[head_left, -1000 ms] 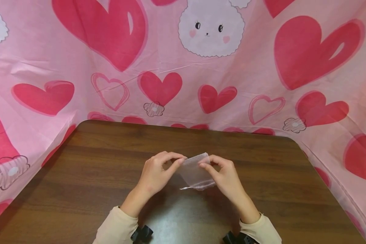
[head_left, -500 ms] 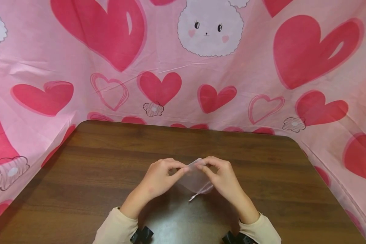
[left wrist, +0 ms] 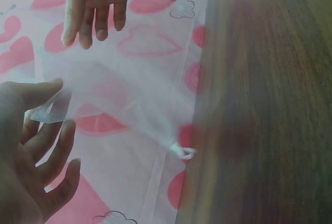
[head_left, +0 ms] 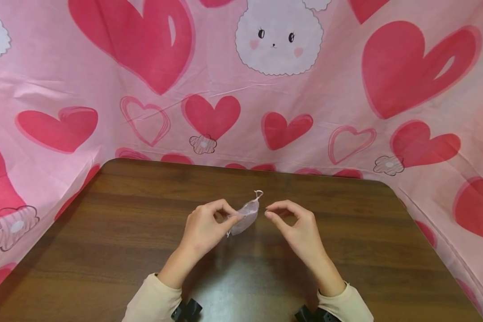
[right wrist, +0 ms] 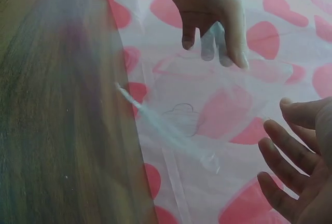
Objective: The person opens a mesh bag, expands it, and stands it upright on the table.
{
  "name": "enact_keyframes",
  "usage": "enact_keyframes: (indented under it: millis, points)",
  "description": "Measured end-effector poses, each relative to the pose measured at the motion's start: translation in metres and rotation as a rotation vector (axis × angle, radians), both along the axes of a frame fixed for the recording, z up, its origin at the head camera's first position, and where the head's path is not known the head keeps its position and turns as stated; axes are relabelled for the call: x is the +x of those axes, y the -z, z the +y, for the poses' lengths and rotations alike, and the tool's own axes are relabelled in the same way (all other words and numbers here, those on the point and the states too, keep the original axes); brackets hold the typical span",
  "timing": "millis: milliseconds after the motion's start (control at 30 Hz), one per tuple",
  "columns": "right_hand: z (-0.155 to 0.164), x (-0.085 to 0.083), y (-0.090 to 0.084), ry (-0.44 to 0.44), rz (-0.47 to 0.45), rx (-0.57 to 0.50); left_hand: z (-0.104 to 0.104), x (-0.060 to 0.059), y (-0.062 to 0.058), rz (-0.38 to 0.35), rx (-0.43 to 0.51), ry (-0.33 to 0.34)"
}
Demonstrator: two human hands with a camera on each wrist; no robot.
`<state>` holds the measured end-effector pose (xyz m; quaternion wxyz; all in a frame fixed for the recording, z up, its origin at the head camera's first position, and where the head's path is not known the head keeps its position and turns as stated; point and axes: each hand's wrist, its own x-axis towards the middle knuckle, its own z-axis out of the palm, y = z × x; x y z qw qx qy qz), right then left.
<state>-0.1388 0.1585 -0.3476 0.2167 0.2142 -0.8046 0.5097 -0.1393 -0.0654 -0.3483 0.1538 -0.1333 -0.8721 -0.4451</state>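
Left hand (head_left: 203,228) pinching sheer pouch (head_left: 243,214), heart-print cloth (head_left: 346,89) behind

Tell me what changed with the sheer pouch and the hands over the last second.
The right hand let go of the sheer pouch; it swung up, drawstring end now pointing away. The left hand alone still pinches it. Both hands stay above the table.
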Motion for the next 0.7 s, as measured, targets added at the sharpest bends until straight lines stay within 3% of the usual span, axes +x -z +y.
enact_keyframes:
  millis: [133, 300, 700]
  points:
    - [-0.003, 0.000, 0.003, -0.013, -0.027, 0.022, 0.001, 0.001, 0.000, 0.015, 0.037, -0.002]
    - [-0.008, 0.003, 0.005, -0.058, -0.034, 0.063, 0.005, 0.003, 0.001, 0.012, 0.038, 0.051]
    - [-0.010, 0.007, 0.005, -0.021, -0.024, 0.087, 0.011, 0.004, 0.005, -0.017, -0.005, 0.162]
